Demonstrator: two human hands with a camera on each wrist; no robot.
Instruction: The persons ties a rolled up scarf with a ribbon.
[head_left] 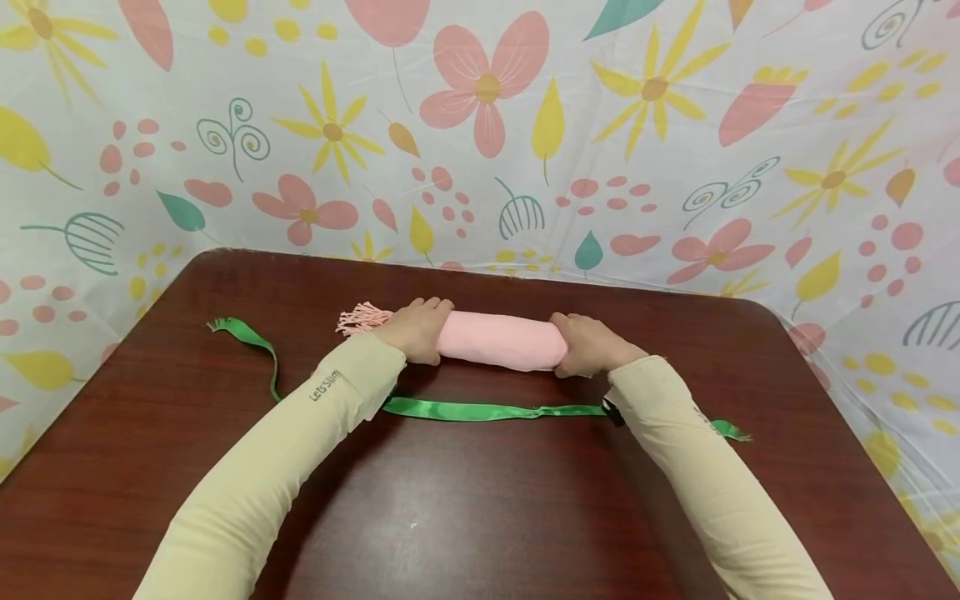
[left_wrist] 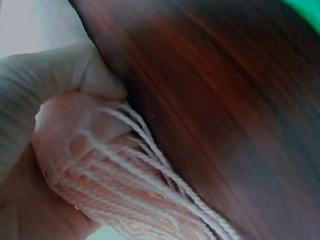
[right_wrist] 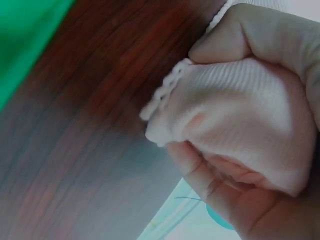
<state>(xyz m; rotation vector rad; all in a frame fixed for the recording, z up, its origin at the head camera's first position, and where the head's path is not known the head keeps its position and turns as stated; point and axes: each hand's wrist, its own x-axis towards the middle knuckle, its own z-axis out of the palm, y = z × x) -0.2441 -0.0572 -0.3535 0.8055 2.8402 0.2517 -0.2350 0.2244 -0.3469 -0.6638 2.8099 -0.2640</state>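
Observation:
A pink rolled-up scarf (head_left: 501,340) lies crosswise near the far side of the table, its twisted fringe (head_left: 363,318) sticking out at the left end. My left hand (head_left: 417,328) grips the roll close to that fringe; in the left wrist view the thumb and fingers curl round the fringed end (left_wrist: 125,175). At the other end my right hand (head_left: 592,343) holds the roll, with thumb and fingers wrapped about the ribbed knit (right_wrist: 240,110) in the right wrist view. A green ribbon (head_left: 465,410) stretches across the table on the near side of the scarf, passing beneath both forearms.
The dark red-brown wooden table (head_left: 450,517) has rounded far corners. Behind it hangs a white cloth (head_left: 465,208) printed with flowers and leaves. One frayed ribbon end (head_left: 238,328) curls out at the left, the other (head_left: 729,430) shows beyond the right forearm.

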